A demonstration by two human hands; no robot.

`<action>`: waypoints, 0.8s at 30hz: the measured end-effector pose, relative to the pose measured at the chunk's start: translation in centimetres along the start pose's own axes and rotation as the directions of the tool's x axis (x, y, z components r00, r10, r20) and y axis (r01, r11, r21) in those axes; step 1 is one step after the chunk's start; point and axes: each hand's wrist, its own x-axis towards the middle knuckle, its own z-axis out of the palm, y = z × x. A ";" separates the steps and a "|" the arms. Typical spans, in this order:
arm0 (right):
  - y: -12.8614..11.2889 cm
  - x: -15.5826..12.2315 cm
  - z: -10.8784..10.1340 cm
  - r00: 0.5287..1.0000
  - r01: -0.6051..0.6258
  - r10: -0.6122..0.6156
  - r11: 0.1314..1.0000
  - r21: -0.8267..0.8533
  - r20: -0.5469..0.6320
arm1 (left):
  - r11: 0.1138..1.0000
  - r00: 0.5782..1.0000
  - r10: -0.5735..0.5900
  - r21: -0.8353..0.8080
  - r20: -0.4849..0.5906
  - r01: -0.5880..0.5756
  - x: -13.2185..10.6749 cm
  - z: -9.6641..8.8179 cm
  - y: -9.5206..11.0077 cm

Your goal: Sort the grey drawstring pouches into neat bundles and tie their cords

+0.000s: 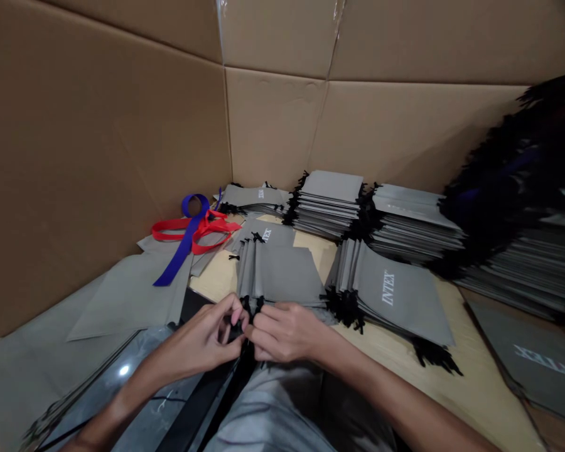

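My left hand (211,336) and my right hand (285,329) meet at the near edge of a grey fabric pouch stack (289,273). Both are closed in a pinch on black drawstring cord (245,306), whose exact path between the fingertips is partly hidden. Several pouches at the left of this stack stand folded on edge, with black cord ends sticking out. Just right of my hands lies another stack of grey pouches (395,289) marked INTEX, with knotted black cords bunched at its corners.
Taller pouch stacks (332,185) stand along the cardboard wall (273,125). At the left, red ribbon (169,230) and blue ribbon (181,251) lie over grey fabric sheets (132,289). A large dark pile of corded pouches (522,169) rises at the right.
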 end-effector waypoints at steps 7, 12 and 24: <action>-0.3 0.6 0.0 0.994 -0.107 0.109 0.993 0.048 -0.030 | 0.998 1.000 0.025 0.052 -0.015 -0.024 0.1 0.3 -0.6; -0.4 0.8 -0.1 0.978 -0.199 0.204 0.976 0.093 -0.039 | 0.996 1.000 0.015 -0.084 0.020 -0.013 0.4 0.6 -1.7; -0.8 1.0 0.6 0.921 -0.363 0.382 0.914 0.180 -0.081 | 0.826 0.999 -0.041 -0.561 0.032 0.052 0.9 1.7 -1.6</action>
